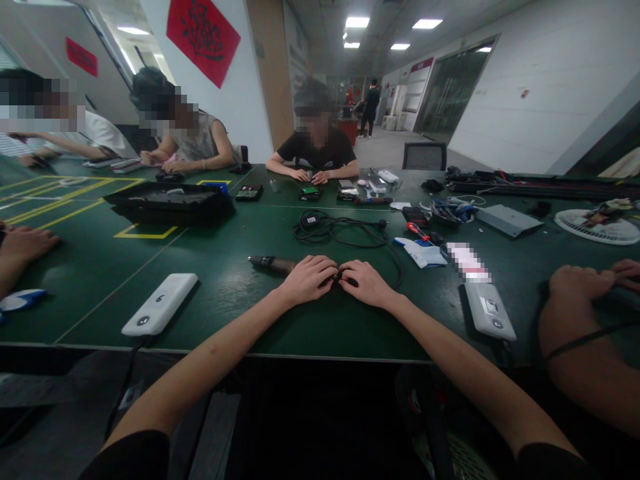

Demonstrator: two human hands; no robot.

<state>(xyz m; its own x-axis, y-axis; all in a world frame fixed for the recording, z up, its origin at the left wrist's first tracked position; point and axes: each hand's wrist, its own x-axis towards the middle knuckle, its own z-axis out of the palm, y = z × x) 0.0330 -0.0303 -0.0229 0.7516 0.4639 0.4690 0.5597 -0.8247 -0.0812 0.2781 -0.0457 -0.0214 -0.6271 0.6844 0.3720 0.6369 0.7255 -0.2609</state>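
Note:
In the head view, my left hand is closed over the rear of a dark electric screwdriver lying on the table, its metal tip pointing left. My right hand is closed on a small dark cable end, mostly hidden by the fingers. The fingertips of both hands nearly meet at the screwdriver's back end; whether the cable is plugged in I cannot tell. A black cable with a labelled block lies coiled beyond my hands and curves round on the right.
White power packs flank my arms. A black tray stands far left. A red screwdriver, blue-white gloves and a bowl of tools lie right. Other people sit around the green table; a neighbour's arm is close right.

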